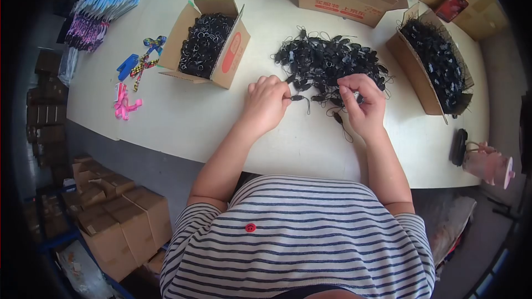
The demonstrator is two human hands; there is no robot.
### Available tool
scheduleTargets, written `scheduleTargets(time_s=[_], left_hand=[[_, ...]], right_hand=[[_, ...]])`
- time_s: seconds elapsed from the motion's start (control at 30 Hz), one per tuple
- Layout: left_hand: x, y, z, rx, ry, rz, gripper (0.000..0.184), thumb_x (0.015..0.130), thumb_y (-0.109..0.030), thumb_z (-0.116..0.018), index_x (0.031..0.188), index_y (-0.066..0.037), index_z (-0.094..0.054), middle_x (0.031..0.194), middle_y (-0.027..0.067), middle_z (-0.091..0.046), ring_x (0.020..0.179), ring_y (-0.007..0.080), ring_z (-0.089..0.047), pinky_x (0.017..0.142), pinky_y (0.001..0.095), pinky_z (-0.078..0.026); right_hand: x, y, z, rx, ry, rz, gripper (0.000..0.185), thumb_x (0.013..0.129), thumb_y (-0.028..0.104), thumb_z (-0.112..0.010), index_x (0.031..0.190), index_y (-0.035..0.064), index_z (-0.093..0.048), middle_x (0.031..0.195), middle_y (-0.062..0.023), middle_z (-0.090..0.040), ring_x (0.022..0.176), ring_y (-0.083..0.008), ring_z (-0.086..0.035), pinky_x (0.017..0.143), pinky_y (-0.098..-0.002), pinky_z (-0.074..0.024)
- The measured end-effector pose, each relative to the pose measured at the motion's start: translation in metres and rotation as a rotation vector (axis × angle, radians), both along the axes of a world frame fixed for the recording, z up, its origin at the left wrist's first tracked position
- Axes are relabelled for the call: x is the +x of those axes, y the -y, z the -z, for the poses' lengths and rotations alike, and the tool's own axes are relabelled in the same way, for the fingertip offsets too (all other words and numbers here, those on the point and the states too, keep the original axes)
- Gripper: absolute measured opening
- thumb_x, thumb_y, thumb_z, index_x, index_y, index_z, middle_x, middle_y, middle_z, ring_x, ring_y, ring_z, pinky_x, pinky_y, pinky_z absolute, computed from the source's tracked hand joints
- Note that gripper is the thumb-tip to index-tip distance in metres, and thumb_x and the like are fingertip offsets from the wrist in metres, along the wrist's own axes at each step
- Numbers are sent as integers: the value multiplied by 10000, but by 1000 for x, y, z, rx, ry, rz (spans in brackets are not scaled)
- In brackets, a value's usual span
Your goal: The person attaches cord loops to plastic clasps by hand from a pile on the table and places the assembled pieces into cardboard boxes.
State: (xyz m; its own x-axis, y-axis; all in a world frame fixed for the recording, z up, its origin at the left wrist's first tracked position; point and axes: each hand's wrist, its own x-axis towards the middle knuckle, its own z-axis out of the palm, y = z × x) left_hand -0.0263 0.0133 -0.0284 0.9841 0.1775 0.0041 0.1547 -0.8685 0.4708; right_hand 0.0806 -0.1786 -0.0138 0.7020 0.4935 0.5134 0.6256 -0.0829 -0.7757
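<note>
My left hand [266, 102] is closed on a small black clip [297, 98] with a thin cord loop hanging to its right. Just right of it spreads a pile of black corded clips [321, 58]. At the pile's front right, my right hand [363, 102] is raised with thumb and forefinger pinched together; what they hold, if anything, is too small to tell. One loose clip [338, 118] with a cord loop lies between the hands, nearer the right one.
An open box of black ring clips [238, 50] stands at left, another filled box [418, 75] at right. Behind are a larger carton [343, 3] and a red phone [451, 5]. A blue stapler [127, 67], pink ribbon [126, 108] and pink cup [489, 166] lie at the sides.
</note>
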Motion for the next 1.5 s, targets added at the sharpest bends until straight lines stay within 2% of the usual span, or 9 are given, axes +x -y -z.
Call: scheduleTargets(time_s=[0.27,0.37,0.57,0.67,0.77,0.87,0.93,1.07,1.5], left_hand=[[8,0,-14,-373,132,-38,100,720,-31,-651,809,3,-618,746,95,-620,675,160,-571,608,252,-445],[12,-1,-12,-355,272,10,99,737,-37,-645,825,0,-618,743,69,-618,707,130,-570,644,255,-440],[23,9,-16,-1084,224,-50,63,816,-65,-592,844,-9,-592,758,19,-603,715,68,-548,643,212,-429],[30,13,-28,-1238,178,-43,81,839,-61,-574,887,4,-569,817,40,-590,772,108,-566,733,223,-451],[38,14,-26,-1156,184,3,115,845,-65,-566,936,3,-552,829,27,-580,796,95,-554,737,223,-448],[46,23,-19,-1351,335,-30,172,856,-75,-553,1011,-8,-519,876,20,-567,832,77,-534,739,218,-441],[45,20,-6,-1384,214,50,191,875,-123,-537,1037,-28,-505,917,16,-558,853,65,-520,745,223,-437],[41,22,4,-1341,123,91,151,882,-118,-523,998,-22,-524,902,18,-567,831,63,-526,746,219,-442],[39,19,4,-1510,-54,98,163,881,-182,-536,959,-43,-568,817,-5,-568,731,60,-503,666,205,-416]], right_hand=[[-5,-3,0,-52,-70,-113,45,743,-26,-598,788,-20,-596,807,-110,-603,734,-215,-593,634,-279,-478],[-9,-6,1,-96,-121,-154,52,747,-17,-598,800,-18,-601,826,-114,-602,726,-208,-593,622,-267,-478],[-17,-12,-18,-171,-352,-148,276,746,6,-630,1015,-6,-569,842,-77,-581,661,-117,-556,572,-233,-455],[-14,-14,-16,-174,-553,-159,221,783,26,-619,997,-5,-573,804,-43,-575,634,-75,-526,558,-212,-434],[-6,-16,-7,-83,-758,-214,166,811,38,-603,968,-7,-575,772,-14,-569,620,-56,-501,553,-198,-417],[-1,-19,-10,80,-870,-231,122,820,37,-593,932,-10,-577,755,-7,-575,637,-61,-509,558,-199,-421],[-1,-21,-9,199,-932,-194,120,815,32,-594,927,-8,-577,762,-6,-579,659,-67,-521,575,-202,-431],[-3,-21,11,213,-661,-184,88,785,-16,-607,873,-17,-594,871,-26,-512,755,-77,-505,638,-193,-416],[-8,-23,9,251,-474,-230,172,765,-45,-612,936,-23,-609,951,-76,-526,779,-111,-539,661,-218,-459]])
